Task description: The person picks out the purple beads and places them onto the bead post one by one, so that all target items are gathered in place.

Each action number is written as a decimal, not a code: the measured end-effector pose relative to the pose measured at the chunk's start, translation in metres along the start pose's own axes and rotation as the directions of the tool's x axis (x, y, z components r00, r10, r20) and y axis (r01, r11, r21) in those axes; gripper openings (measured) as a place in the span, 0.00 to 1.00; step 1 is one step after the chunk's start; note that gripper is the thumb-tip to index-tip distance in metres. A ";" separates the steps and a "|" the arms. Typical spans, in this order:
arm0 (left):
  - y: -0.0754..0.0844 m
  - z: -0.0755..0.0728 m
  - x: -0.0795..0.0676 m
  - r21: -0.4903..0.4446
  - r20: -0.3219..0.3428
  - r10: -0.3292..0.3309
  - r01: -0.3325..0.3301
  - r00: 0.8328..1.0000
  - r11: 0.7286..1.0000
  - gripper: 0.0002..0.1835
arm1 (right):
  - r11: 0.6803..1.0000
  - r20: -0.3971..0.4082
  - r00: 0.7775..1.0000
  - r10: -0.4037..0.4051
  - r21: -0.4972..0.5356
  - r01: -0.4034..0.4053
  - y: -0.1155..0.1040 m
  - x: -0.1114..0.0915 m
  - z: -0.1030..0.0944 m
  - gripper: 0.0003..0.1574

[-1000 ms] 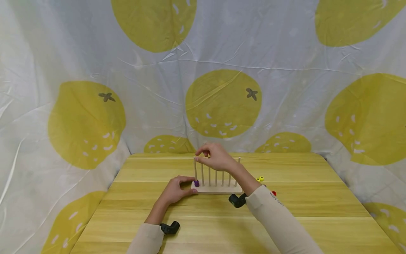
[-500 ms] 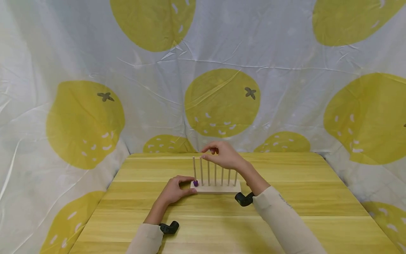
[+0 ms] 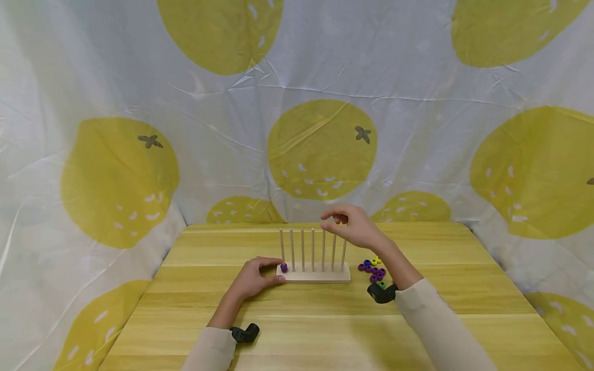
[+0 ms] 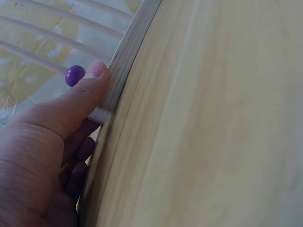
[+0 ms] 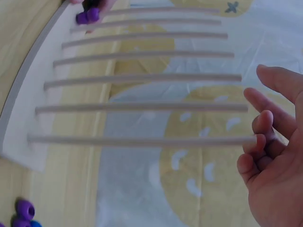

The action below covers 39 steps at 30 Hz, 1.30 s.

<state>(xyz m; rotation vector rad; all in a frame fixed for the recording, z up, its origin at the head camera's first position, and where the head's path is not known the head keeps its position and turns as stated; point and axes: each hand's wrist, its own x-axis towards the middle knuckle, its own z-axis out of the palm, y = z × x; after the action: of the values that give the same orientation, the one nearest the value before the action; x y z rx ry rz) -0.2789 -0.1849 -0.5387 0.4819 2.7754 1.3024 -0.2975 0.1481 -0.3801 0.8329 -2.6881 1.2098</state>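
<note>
A pale wooden base (image 3: 315, 276) with a row of several upright pegs stands on the table. Its left end is gripped by my left hand (image 3: 252, 278), thumb along the front edge and index finger behind. Purple beads (image 5: 87, 16) sit low on the leftmost peg, right by that hand; the thumb partly covers them in the left wrist view. My right hand (image 3: 355, 229) is raised at the tops of the right-hand pegs, thumb and index finger apart and the other fingers loosely bent. Nothing is between its fingers (image 5: 267, 106).
Right of the base lie loose beads: several purple beads (image 3: 375, 270), a blue bead (image 3: 367, 262), yellow beads (image 3: 374, 262) and a green bead (image 3: 382, 284), partly under the right forearm. The wooden table (image 3: 297, 324) ends at a lemon-print cloth (image 3: 232, 154) behind.
My right hand has moved right, from the leftmost peg's top along to the right-hand pegs, uncovering the loose beads. My left hand keeps its grip on the base.
</note>
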 end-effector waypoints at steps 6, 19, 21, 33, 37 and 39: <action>0.000 -0.003 0.000 0.003 -0.002 -0.008 0.008 1.000 1.000 0.28 | 0.999 -0.028 0.999 0.034 0.023 -0.034 0.019 -0.019 -0.016 0.16; 0.000 -0.004 0.003 0.005 -0.003 -0.021 0.021 1.000 1.000 0.28 | 0.995 -0.075 0.992 0.097 0.004 -0.097 0.065 -0.057 -0.035 0.16; 0.000 -0.003 0.003 0.004 0.000 -0.022 0.022 1.000 1.000 0.28 | 0.993 -0.076 0.991 0.113 -0.006 -0.114 0.071 -0.062 -0.036 0.17; 0.002 -0.003 0.005 -0.006 0.006 -0.026 0.026 1.000 1.000 0.28 | 0.977 -0.066 0.977 0.201 -0.054 -0.205 0.120 -0.096 -0.032 0.19; 0.004 -0.003 0.005 -0.015 0.006 -0.032 0.032 0.999 0.999 0.28 | 0.972 -0.049 0.973 0.227 -0.051 -0.230 0.134 -0.107 -0.029 0.19; 0.004 -0.003 0.005 -0.015 0.006 -0.035 0.035 0.999 0.999 0.28 | 0.972 -0.039 0.972 0.230 -0.037 -0.232 0.138 -0.112 -0.028 0.18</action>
<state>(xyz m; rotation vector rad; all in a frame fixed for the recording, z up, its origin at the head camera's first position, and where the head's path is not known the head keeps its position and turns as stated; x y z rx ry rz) -0.2831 -0.1832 -0.5330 0.4331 2.7540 1.3115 -0.2764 0.2924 -0.4848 0.4985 -2.8329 1.1933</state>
